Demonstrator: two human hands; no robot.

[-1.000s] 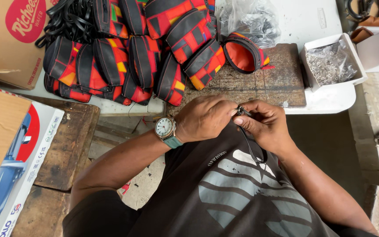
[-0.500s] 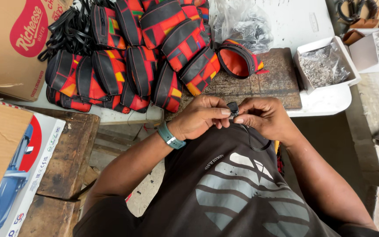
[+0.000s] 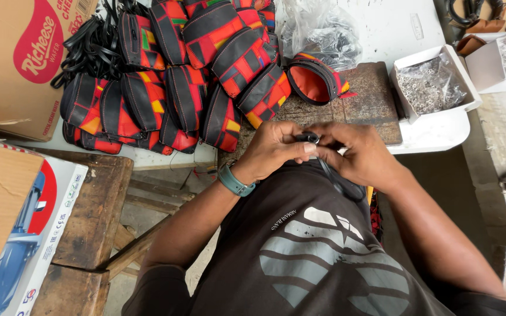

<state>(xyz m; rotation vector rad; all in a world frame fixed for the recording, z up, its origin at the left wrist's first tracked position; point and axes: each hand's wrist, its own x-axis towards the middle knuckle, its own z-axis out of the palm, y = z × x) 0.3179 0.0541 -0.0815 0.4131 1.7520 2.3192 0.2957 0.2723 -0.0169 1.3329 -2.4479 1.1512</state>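
While the heap of red and black pouches [image 3: 177, 76] fills the upper left, both hands meet mid-frame: left hand [image 3: 273, 151] and right hand [image 3: 361, 155] pinch a small black fitting [image 3: 307, 138] on a strap, seemingly mid-attachment, needing steady fingertip alignment

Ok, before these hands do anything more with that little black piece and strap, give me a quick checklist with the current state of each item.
1. Both hands on the small black piece: ok, left hand and right hand pinch it together.
2. Black strap free of snags: cannot tell, it runs under the right hand.
3. Box of metal fittings close by: ok, on the white table.
4. Open pouch clear of the hands: ok, apart.
5. Finished pouches stable: ok, piled behind.
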